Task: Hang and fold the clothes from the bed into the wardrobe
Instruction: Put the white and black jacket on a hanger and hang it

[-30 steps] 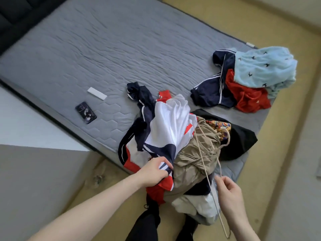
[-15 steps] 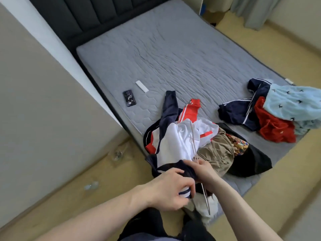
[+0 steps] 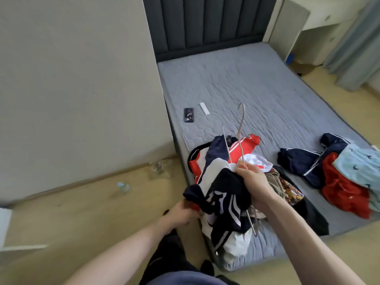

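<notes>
Two hands now on jacket (image 3: 222, 200) | right hand (image 3: 251, 179) clenches hanger (image 3: 240, 138) plus collar, hook raised since a second ago | left hand (image 3: 181, 210) grasps hem | jacket lifted off near bed (image 3: 257, 95) corner | hanger going in; wardrobe unseen

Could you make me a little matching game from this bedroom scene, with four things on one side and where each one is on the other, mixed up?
Things:
1. wire hanger
2. phone
3. plastic bottle
4. light blue garment

Places:
A. lying on the floor by the wall
B. on top of the pile at the right edge of the mattress
C. held up in the right hand
D. lying flat on the mattress near its left edge, beside a white strip

Pairs: 1-C, 2-D, 3-A, 4-B
</notes>
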Action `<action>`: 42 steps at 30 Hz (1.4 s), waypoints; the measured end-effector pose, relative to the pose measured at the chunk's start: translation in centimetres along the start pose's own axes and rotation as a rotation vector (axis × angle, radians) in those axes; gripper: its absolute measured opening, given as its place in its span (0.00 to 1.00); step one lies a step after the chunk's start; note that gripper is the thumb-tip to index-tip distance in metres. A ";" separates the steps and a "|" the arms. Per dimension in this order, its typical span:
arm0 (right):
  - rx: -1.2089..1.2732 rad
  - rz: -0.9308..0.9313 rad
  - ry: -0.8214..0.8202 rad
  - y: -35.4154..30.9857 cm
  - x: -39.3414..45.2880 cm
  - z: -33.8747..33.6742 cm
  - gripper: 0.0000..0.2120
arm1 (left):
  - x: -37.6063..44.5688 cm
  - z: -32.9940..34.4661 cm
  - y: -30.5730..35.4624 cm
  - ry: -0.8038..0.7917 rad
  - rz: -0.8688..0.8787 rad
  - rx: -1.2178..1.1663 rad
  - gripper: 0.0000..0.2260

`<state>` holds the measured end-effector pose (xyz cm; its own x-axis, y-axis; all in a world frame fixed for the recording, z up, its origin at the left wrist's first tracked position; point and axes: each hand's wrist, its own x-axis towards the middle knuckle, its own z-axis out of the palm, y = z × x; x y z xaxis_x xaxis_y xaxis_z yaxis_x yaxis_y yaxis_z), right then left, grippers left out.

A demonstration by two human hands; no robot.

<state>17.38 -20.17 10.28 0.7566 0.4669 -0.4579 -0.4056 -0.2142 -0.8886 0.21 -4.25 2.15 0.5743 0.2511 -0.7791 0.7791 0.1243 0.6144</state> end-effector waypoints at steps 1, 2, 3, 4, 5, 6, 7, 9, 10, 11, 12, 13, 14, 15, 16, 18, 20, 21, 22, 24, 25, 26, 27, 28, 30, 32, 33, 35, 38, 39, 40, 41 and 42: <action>-0.012 -0.014 -0.029 -0.3 -1.1 0.3 0.21 | -0.9 1.1 -0.4 -0.049 -0.014 -0.118 0.05; -0.020 -0.027 -0.056 -0.5 -2.2 0.6 0.20 | -1.9 2.1 -0.4 -0.083 -0.005 -0.251 0.05; -0.032 -0.038 -0.077 -0.9 -3.2 0.8 0.20 | -2.6 2.7 -0.5 -0.076 0.029 -0.369 0.09; -0.054 -0.050 -0.091 -1.2 -4.2 1.0 0.19 | -3.3 2.9 -0.5 -0.054 0.080 -0.458 0.12; -0.085 -0.062 -0.101 -1.6 -5.2 1.2 0.19 | -4.4 2.7 -0.3 -0.029 0.136 -0.511 0.14; -0.112 -0.071 -0.112 -1.8 -6.1 1.4 0.19 | -5.4 2.2 -0.3 -0.015 0.185 -0.552 0.15; -0.139 -0.079 -0.126 -2.0 -7.0 1.6 0.19 | -6.6 1.3 -0.4 -0.023 0.226 -0.591 0.16; -0.184 -0.094 -0.167 -2.3 -8.8 2.4 0.18 | -8.8 -1.0 -0.7 -0.124 0.283 -0.695 0.18; -0.196 -0.105 -0.196 -2.4 -9.6 3.0 0.17 | -9.9 -2.3 -0.8 -0.188 0.306 -0.754 0.20; -0.204 -0.118 -0.235 -2.5 -10.4 3.7 0.16 | -11.0 -3.7 -1.0 -0.229 0.312 -0.808 0.22; -0.209 -0.131 -0.274 -2.5 -11.1 4.6 0.15 | -12.0 -5.0 -1.0 -0.244 0.319 -0.845 0.23; -0.215 -0.144 -0.305 -2.6 -11.9 5.5 0.14 | -13.0 -6.0 -1.1 -0.234 0.325 -0.855 0.24; -0.222 -0.157 -0.337 -2.5 -12.5 7.0 0.13 | -14.2 -7.3 -1.6 -0.196 0.334 -0.844 0.25; -0.228 -0.156 -0.349 -2.3 -13.0 7.9 0.13 | -15.3 -8.1 -1.9 -0.144 0.337 -0.805 0.24; -0.233 -0.150 -0.339 -2.1 -13.2 8.3 0.13 | -16.1 -8.4 -2.0 -0.101 0.334 -0.768 0.24; -0.295 -0.173 -0.318 -1.2 -13.6 10.0 0.15 | -18.5 -10.5 -2.6 -0.005 0.401 -0.686 0.21; -0.485 -0.240 -0.251 0.0 -13.8 11.7 0.20 | -21.3 -13.2 -2.5 0.100 0.542 -0.599 0.16; -0.596 -0.276 -0.208 0.7 -14.0 12.6 0.21 | -22.9 -14.6 -2.4 0.130 0.612 -0.551 0.14; -0.672 -0.295 -0.152 1.2 -14.4 13.6 0.21 | -24.3 -15.8 -2.3 0.146 0.674 -0.488 0.12; -0.710 -0.351 -0.067 2.0 -15.5 15.8 0.14 | -26.3 -17.5 -2.4 0.170 0.753 -0.345 0.10; -0.671 -0.369 -0.082 2.2 -16.3 17.0 0.08 | -27.0 -18.1 -2.6 0.181 0.771 -0.287 0.09; -0.585 -0.342 -0.140 1.9 -17.3 18.5 0.12 | -27.7 -18.5 -2.9 0.189 0.781 -0.233 0.08; -0.468 -0.293 -0.216 1.3 -18.4 19.9 0.18 | -28.3 -18.8 -3.2 0.198 0.790 -0.173 0.08; -0.362 -0.252 -0.279 0.5 -19.5 21.3 0.23 | -29.0 -19.1 -3.5 0.205 0.799 -0.100 0.08; -0.264 -0.210 -0.352 -1.5 -20.8 23.8 0.32 | -30.4 -19.5 -4.2 0.201 0.822 0.060 0.09; -0.281 -0.202 -0.417 -3.3 -21.3 26.1 0.36 | -32.1 -19.7 -4.9 0.177 0.835 0.187 0.11; -0.313 -0.196 -0.451 -4.0 -21.6 27.3 0.35 | -32.7 -19.8 -5.3 0.174 0.837 0.242 0.12; -0.370 -0.163 -0.502 -4.5 -21.9 29.4 0.27 | -33.5 -20.3 -6.3 0.220 0.832 0.366 0.12; -0.428 -0.105 -0.507 -3.5 -21.9 31.8 0.12 | -34.5 -21.5 -8.4 0.315 0.826 0.440 0.12; -0.419 -0.095 -0.490 -3.1 -21.8 32.4 0.10 | -34.8 -21.9 -9.4 0.335 0.837 0.421 0.12; -0.399 -0.092 -0.477 -2.8 -21.9 32.9 0.10 | -35.0 -22.4 -10.5 0.353 0.855 0.385 0.13; -0.374 -0.099 -0.468 -2.5 -21.9 33.4 0.12 | -35.3 -23.0 -11.8 0.373 0.872 0.340 0.13; -0.352 -0.114 -0.462 -2.2 -22.1 33.9 0.13 | -35.4 -23.5 -13.3 0.414 0.886 0.297 0.14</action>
<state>-15.80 -0.94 23.31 0.4517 0.8119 -0.3699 -0.0803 -0.3759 -0.9232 -36.36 7.77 24.53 0.8863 0.4564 0.0789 0.1800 -0.4964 0.8492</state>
